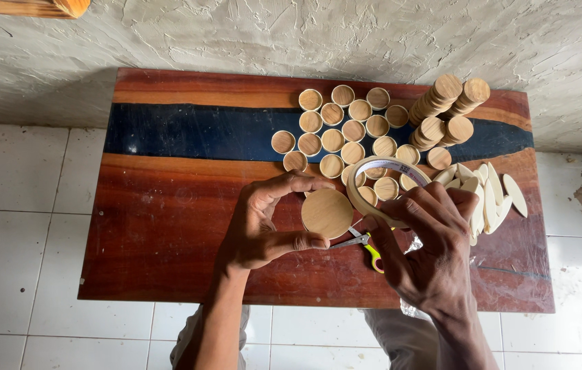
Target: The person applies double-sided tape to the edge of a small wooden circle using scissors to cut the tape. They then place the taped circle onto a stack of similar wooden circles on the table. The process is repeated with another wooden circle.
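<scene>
Both hands are working over the wooden table (pixel 168 226). Left hand (pixel 263 226) is curling around a round wooden lid (pixel 326 214), pinching its edge between thumb and fingers, flat face turned up. Right hand (pixel 428 247) is closing on a tape roll (pixel 380 179), which is standing tilted just beside the lid, above small scissors (pixel 366 245).
</scene>
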